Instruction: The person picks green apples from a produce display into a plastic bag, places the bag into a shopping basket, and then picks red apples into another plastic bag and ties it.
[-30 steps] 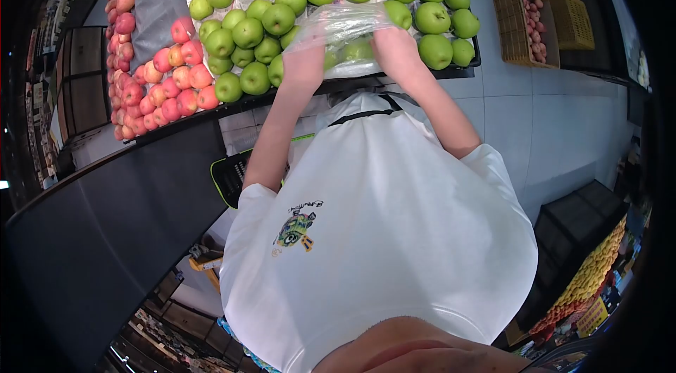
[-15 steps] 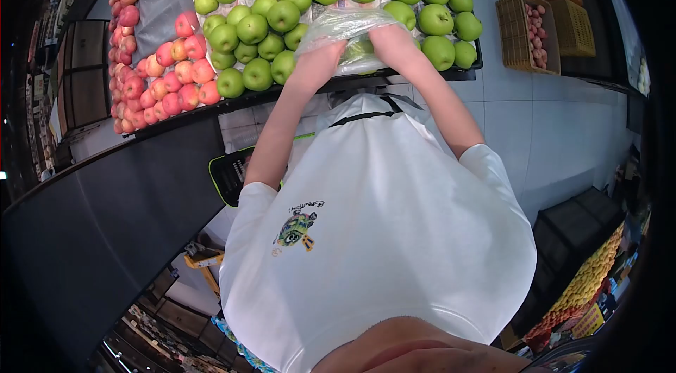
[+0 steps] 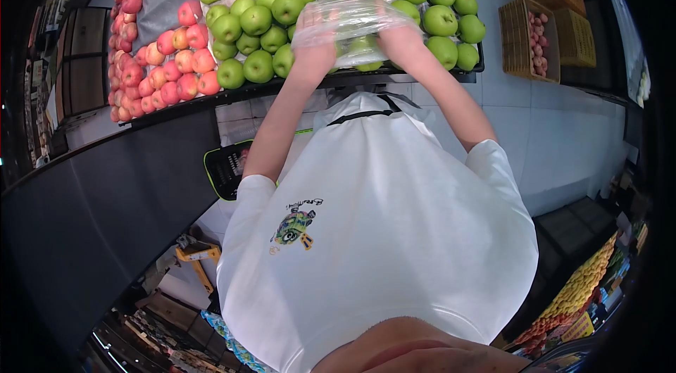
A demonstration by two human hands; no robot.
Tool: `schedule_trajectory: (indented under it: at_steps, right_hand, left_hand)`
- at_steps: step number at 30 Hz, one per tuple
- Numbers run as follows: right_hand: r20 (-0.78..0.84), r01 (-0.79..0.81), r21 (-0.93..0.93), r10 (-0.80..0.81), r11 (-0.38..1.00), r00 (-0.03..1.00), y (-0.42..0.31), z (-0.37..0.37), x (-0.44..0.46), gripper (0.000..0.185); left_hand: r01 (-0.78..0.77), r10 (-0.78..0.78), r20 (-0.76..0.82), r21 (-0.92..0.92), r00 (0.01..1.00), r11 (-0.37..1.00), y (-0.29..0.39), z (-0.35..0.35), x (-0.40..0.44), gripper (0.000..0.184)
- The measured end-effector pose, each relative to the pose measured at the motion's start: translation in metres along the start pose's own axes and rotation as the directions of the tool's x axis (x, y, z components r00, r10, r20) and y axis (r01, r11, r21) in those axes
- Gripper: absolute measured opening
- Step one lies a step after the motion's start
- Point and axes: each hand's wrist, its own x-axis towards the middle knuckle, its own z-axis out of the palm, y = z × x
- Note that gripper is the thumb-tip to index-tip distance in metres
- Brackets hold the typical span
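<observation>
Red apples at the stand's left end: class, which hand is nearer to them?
Left. The left hand lies right of the red apples, past some green apples; the right hand is farther right, across the plastic bag.

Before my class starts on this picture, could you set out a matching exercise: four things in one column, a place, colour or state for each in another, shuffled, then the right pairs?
Things
1. Bag
2. Red apples
3. Green apples
4. Shirt

Descriptions
a. White, with a small print
b. Lying to either side of the two hands
c. Clear, spanning the left hand and right hand
d. Heaped toward the picture's left side

Right pairs
1-c
2-d
3-b
4-a
</observation>
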Motion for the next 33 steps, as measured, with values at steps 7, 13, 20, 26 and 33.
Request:
schedule_trajectory:
  at_steps: [7, 13, 20, 26, 33]
  right_hand:
    - [0.566, 0.078, -0.184, 0.040, 0.980, 0.824, -0.016, -0.033, 0.013, 0.041]
    - [0.445, 0.156, 0.101, -0.185, 0.983, 0.876, -0.022, -0.063, 0.010, 0.037]
    - [0.485, 0.108, -0.010, -0.089, 0.994, 0.870, -0.007, -0.045, 0.024, 0.030]
    - [0.501, 0.108, -0.037, -0.075, 0.993, 0.862, 0.016, -0.011, 0.029, 0.027]
    - [0.393, 0.107, 0.387, -0.269, 0.916, 0.880, -0.083, -0.075, 0.017, 0.049]
  left_hand:
    - [0.046, 0.034, 0.224, -0.339, 0.974, 0.940, 0.005, -0.027, 0.002, 0.063]
    - [-0.091, 0.178, 0.055, -0.695, 0.982, 0.714, 0.017, -0.103, -0.003, 0.038]
    - [0.018, -0.023, 0.000, -0.647, 1.000, 0.762, -0.001, -0.077, 0.001, 0.024]
    - [0.034, -0.072, 0.029, -0.998, 0.997, 0.062, 0.005, -0.068, -0.007, 0.019]
    - [0.045, -0.288, 0.157, -0.932, 0.945, -0.361, -0.011, -0.007, 0.011, 0.037]
